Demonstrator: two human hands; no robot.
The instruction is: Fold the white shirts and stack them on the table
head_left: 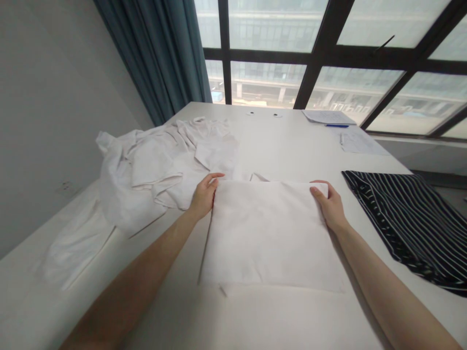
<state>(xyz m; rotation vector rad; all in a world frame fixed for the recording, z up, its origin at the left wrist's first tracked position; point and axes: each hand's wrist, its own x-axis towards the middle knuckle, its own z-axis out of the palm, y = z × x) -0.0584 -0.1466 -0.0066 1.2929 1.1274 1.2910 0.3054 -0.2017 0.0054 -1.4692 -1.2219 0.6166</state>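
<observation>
A flat rectangle of white cloth [270,233] lies in front of me on the white table, its near edge toward me. My left hand [205,195] grips its far left corner, thumb and fingers closed on the edge. At the far right corner, my right hand [330,204] pinches the cloth with the thumb on top and the fingers behind. The far edge seems slightly raised. Just beyond that edge a small bit of white fabric pokes out. Left of my left hand is a crumpled heap of white cloth [156,160].
A black cloth with white stripes [412,223] lies at the right edge of the table [277,146]. Papers [326,116] and a blue pen [336,126] rest at the far right. Two small round things sit near the far edge. A blue curtain [164,53] and windows stand behind.
</observation>
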